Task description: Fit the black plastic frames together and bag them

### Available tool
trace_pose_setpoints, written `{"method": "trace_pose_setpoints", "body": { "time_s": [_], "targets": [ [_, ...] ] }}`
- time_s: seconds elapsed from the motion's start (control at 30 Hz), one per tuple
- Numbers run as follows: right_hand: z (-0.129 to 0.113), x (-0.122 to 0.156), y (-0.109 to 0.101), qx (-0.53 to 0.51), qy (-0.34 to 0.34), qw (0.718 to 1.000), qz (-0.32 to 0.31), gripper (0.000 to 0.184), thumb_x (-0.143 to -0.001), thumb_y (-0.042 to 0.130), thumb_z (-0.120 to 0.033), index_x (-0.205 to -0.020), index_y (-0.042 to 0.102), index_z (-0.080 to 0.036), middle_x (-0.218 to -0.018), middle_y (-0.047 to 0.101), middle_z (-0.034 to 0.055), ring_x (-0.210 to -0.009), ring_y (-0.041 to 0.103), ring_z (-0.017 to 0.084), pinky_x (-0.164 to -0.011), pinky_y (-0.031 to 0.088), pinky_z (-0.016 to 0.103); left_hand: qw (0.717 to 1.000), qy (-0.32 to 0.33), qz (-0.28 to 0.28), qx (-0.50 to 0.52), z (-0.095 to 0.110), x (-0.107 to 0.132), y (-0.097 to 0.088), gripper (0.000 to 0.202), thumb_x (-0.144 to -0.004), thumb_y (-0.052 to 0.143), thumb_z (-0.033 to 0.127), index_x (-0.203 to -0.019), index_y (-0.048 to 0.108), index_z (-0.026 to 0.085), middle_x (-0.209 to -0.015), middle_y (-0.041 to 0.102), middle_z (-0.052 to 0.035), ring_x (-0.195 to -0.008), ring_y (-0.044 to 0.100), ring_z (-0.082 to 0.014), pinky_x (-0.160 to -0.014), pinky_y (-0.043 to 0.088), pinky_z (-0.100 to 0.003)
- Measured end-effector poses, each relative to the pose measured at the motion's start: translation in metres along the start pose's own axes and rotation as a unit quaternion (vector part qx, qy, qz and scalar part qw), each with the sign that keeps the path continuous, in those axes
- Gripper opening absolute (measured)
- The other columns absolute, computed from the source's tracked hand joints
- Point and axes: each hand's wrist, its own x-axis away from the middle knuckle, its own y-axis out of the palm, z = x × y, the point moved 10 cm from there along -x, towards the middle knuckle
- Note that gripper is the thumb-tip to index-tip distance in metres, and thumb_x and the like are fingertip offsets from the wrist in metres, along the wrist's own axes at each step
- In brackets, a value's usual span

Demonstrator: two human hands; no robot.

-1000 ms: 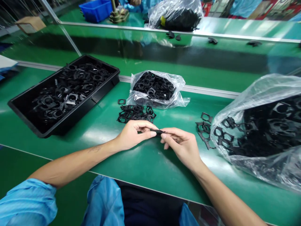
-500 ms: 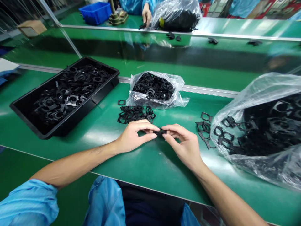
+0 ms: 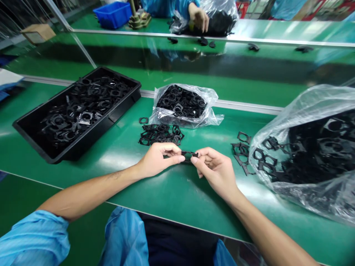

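Note:
My left hand (image 3: 158, 160) and my right hand (image 3: 217, 170) meet over the green table (image 3: 172, 192), both pinching one small black plastic frame part (image 3: 189, 154) between thumb and fingers. Just beyond the hands lies a loose heap of black ring parts (image 3: 160, 134). To the right of my right hand, several flat black frames (image 3: 242, 152) lie on the table beside a big clear bag of black parts (image 3: 313, 151).
A black tray (image 3: 33, 125) full of black parts stands at the left. A small clear bag of rings (image 3: 181, 105) sits behind the heap. Across the conveyor, another person's hand (image 3: 199, 16) rests at a plastic bag; a blue bin (image 3: 113, 13) stands at the back left.
The black part has been turned between my fingertips, now showing its ring opening. My right fingers have curled in tighter. The other person's hand across the belt has moved right to the bag.

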Motion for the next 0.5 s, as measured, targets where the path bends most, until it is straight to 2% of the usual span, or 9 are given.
{"method": "trace_pose_setpoints", "body": {
  "time_s": [0.1,0.27,0.4,0.5],
  "targets": [
    [-0.002,0.0,0.002,0.01,0.0,1.0,-0.01,0.039,-0.082,0.077,-0.055,-0.078,0.06,-0.02,-0.053,0.052,-0.006,-0.046,0.045,0.01,-0.047,0.037,0.024,0.999,-0.009,-0.021,0.027,-0.001,0.0,0.004,0.039,-0.077,0.082,0.049,-0.069,0.069,0.013,-0.067,0.069,-0.0027,-0.065,0.063,-0.0125,-0.065,0.053,-0.023],
    [0.002,-0.001,0.009,0.019,0.014,0.998,-0.054,0.048,-0.083,0.074,-0.062,-0.065,0.061,-0.019,-0.06,0.061,0.0,-0.054,0.055,0.013,-0.055,0.045,0.026,0.993,-0.048,-0.064,0.085,-0.008,-0.001,0.011,0.043,-0.075,0.083,0.053,-0.072,0.069,0.012,-0.067,0.07,-0.0035,-0.066,0.067,-0.0142,-0.067,0.056,-0.025],
    [0.003,-0.002,0.01,0.015,0.016,0.998,-0.064,0.048,-0.084,0.072,-0.062,-0.064,0.063,-0.019,-0.06,0.062,0.0005,-0.056,0.057,0.013,-0.057,0.048,0.027,0.987,-0.064,-0.064,0.13,-0.01,-0.003,0.011,0.042,-0.073,0.086,0.05,-0.081,0.071,0.012,-0.076,0.073,-0.0043,-0.071,0.071,-0.0147,-0.071,0.058,-0.025],
    [0.001,-0.002,0.013,0.013,0.016,0.996,-0.082,0.049,-0.084,0.072,-0.062,-0.063,0.063,-0.019,-0.059,0.062,0.0005,-0.056,0.056,0.014,-0.059,0.048,0.027,0.981,-0.079,-0.087,0.155,-0.01,-0.002,0.015,0.042,-0.073,0.087,0.048,-0.085,0.074,0.011,-0.081,0.075,-0.0063,-0.072,0.071,-0.0152,-0.074,0.059,-0.028]
  ]
}}
